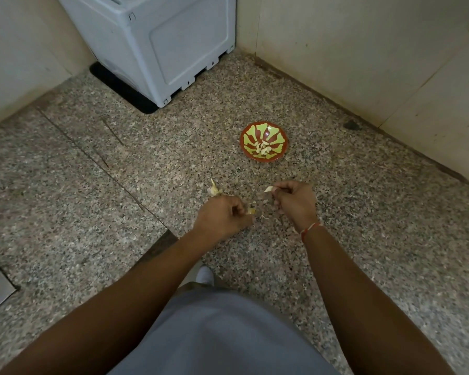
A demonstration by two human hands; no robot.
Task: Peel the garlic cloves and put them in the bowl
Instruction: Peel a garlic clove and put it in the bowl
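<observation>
Peeling garlic over a speckled stone floor (92, 185).
Far right sits the red-and-green bowl (279, 136) with peeled cloves (263, 148); the right hand (295, 204) pinches a garlic clove (269, 188), the left hand (222, 217) pinches a skin scrap (251, 211).

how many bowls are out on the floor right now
1. The single bowl, red with a green pattern, sits on the speckled floor ahead of the right hand, holding peeled cloves. None other is visible.
</observation>
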